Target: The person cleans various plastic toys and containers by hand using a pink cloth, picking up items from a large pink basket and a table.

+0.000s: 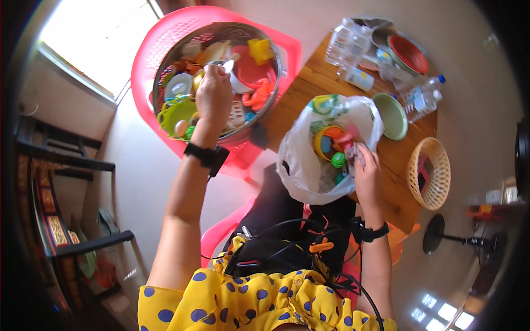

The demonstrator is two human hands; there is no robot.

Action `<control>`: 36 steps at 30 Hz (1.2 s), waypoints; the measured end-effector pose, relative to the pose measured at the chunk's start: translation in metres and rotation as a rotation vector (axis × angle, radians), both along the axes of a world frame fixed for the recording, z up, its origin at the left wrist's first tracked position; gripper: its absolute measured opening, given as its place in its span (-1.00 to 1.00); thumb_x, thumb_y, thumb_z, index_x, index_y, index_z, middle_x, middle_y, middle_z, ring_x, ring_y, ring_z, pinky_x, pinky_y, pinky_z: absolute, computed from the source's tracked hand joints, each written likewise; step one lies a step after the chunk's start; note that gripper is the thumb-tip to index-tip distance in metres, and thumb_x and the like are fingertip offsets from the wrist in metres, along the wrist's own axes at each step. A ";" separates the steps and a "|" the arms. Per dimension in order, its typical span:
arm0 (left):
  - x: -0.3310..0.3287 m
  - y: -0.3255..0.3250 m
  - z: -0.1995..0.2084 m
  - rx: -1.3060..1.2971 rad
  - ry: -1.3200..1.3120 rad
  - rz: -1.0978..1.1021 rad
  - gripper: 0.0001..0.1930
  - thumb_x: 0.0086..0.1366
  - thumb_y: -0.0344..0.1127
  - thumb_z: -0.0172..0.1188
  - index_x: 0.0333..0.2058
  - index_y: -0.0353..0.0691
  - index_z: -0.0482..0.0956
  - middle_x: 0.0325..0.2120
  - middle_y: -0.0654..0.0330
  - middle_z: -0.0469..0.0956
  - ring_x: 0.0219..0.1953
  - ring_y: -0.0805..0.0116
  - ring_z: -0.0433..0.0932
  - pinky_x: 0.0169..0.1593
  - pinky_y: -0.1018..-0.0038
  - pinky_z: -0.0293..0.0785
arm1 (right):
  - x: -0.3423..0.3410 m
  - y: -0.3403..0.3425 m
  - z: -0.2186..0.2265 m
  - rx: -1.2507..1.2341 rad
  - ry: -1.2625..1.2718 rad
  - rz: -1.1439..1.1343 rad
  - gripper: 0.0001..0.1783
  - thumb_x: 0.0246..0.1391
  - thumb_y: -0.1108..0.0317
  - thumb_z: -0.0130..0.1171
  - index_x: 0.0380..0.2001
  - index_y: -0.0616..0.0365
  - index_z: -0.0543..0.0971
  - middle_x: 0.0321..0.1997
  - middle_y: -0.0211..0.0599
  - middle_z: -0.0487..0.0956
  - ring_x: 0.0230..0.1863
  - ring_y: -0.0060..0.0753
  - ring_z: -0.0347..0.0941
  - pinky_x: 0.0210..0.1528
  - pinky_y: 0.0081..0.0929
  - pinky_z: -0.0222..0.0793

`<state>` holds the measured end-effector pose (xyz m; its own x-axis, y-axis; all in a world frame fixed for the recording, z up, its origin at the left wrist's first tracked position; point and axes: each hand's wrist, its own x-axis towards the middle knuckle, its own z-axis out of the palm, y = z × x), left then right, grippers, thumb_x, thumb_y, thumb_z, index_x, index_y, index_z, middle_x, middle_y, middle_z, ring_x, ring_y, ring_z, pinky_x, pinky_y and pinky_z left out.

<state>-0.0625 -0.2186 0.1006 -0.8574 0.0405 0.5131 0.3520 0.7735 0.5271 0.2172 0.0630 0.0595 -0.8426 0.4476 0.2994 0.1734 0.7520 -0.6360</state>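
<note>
Dark chair: A black chair (83,161) stands at my far left.
Pink chair: A pink plastic chair (165,28) carries a round metal basin (236,32).
Basin: Toys are heaped inside, among them a lime green toy basket (175,113), a yellow toy (260,51) and an orange toy (260,96).
Left fingers: Above the heap, my left hand (216,98) is pinched nearly closed on a small white piece (228,66).
Plastic bag: A white bag (301,181), its mouth wide open, holds more toys, including a yellow cup (319,146) and a green ball (338,160).
Right fingers: At the bag's right side, my right hand (369,175) is partly curled against a pale purple piece (356,153); I cannot tell whether it is gripped.
Wooden table: Just beside the bag on the table (301,88) sits a pale green bowl (390,116); clear bottles (345,41) and a red bowl (408,54) crowd the far end.
Wicker basket: A pale oval basket (441,174) sits at the table's right edge.
Fan: A black fan (435,234) stands beyond, at far right.
</note>
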 end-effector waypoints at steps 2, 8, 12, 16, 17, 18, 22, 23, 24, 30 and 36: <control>0.032 0.011 0.019 0.133 -0.091 -0.121 -0.80 0.33 -0.32 0.16 -0.15 -0.25 0.40 -0.45 -0.02 0.58 -0.34 -0.01 0.63 -0.24 0.17 0.54 | -0.002 0.004 -0.003 -0.107 0.046 -0.001 -0.61 0.17 0.56 0.14 0.09 0.23 0.52 0.00 0.03 0.57 0.01 0.03 0.54 0.06 -0.25 0.46; 0.114 0.058 0.007 1.083 -1.208 -0.808 -0.60 0.38 -0.42 0.19 0.15 -0.35 0.42 -0.02 0.08 0.56 -0.01 0.24 0.62 0.07 0.32 0.63 | -0.006 -0.020 0.035 -0.615 0.213 0.023 -0.64 0.31 0.45 0.14 0.12 0.35 0.46 0.06 -0.15 0.57 0.08 -0.37 0.51 0.16 -0.42 0.42; 0.150 0.085 -0.012 1.092 -1.520 -0.959 -0.56 0.48 -0.32 0.07 0.25 -0.36 0.32 0.12 0.05 0.47 0.16 0.16 0.51 0.23 0.24 0.49 | -0.001 -0.036 0.055 -0.366 0.227 0.146 -0.62 0.28 0.42 0.19 0.13 0.28 0.46 0.10 -0.05 0.51 0.10 -0.20 0.49 0.15 -0.35 0.42; 0.167 0.099 -0.026 1.220 -1.595 -1.052 -0.52 0.54 -0.09 -0.06 0.26 -0.30 0.31 0.13 0.08 0.47 0.17 0.18 0.51 0.28 0.24 0.43 | -0.001 -0.040 0.055 0.136 0.208 0.202 -0.62 0.14 0.47 0.30 0.04 0.23 0.52 0.04 -0.03 0.37 0.00 0.04 0.43 0.02 -0.21 0.45; 0.169 0.101 -0.028 1.247 -1.616 -1.070 -0.50 0.55 0.00 -0.11 0.24 -0.27 0.33 0.11 0.11 0.50 0.15 0.23 0.53 0.27 0.26 0.44 | 0.000 -0.039 0.050 0.113 0.177 0.186 -0.62 0.14 0.47 0.30 0.03 0.24 0.52 0.04 -0.04 0.37 -0.01 0.04 0.44 0.01 -0.21 0.45; 0.170 0.101 -0.031 1.247 -1.616 -1.067 -0.50 0.55 0.00 -0.11 0.24 -0.27 0.33 0.11 0.11 0.50 0.15 0.23 0.53 0.27 0.26 0.44 | -0.001 -0.040 0.047 0.088 0.148 0.174 -0.63 0.14 0.47 0.30 0.02 0.24 0.53 0.04 -0.05 0.36 -0.03 0.03 0.44 0.00 -0.21 0.46; 0.173 0.104 -0.031 1.264 -1.683 -1.041 -0.36 0.51 0.21 -0.18 0.24 -0.23 0.33 0.11 0.13 0.50 0.17 0.23 0.52 0.27 0.22 0.44 | -0.002 -0.043 0.053 0.101 0.137 0.231 -0.65 0.10 0.51 0.30 -0.02 0.26 0.58 0.03 -0.05 0.40 -0.01 0.00 0.47 0.01 -0.27 0.47; 0.173 0.105 -0.029 1.265 -1.704 -0.979 -0.32 0.49 0.26 -0.19 0.24 -0.22 0.33 0.10 0.13 0.50 0.16 0.24 0.53 0.26 0.21 0.44 | -0.002 -0.045 0.055 0.100 0.136 0.231 -0.65 0.10 0.51 0.30 -0.02 0.26 0.58 0.03 -0.05 0.40 -0.01 0.00 0.47 0.01 -0.27 0.47; 0.171 0.106 -0.033 1.266 -1.702 -0.978 -0.32 0.49 0.26 -0.19 0.24 -0.22 0.33 0.10 0.13 0.50 0.16 0.24 0.53 0.26 0.21 0.44 | -0.002 -0.048 0.058 0.068 0.123 0.273 -0.65 0.07 0.55 0.30 -0.03 0.23 0.61 0.03 -0.07 0.42 0.01 -0.01 0.47 0.02 -0.27 0.47; 0.156 0.103 -0.038 1.402 -1.706 -1.063 -0.33 0.49 0.26 -0.22 0.29 -0.15 0.27 0.07 0.15 0.52 0.12 0.24 0.55 0.20 0.20 0.48 | 0.005 -0.042 0.060 0.196 0.117 0.391 -0.63 -0.08 0.66 0.28 -0.14 0.15 0.66 -0.01 -0.13 0.49 0.01 -0.05 0.47 0.05 -0.24 0.47; 0.152 0.092 -0.023 1.305 -1.664 -1.000 -0.38 0.53 0.15 -0.17 0.31 -0.23 0.23 0.18 0.05 0.44 0.20 0.17 0.48 0.29 0.18 0.38 | 0.008 -0.036 0.063 0.108 0.151 0.273 -0.74 -0.02 0.65 0.27 -0.23 0.18 0.64 -0.06 -0.14 0.50 -0.02 -0.07 0.48 0.01 -0.24 0.46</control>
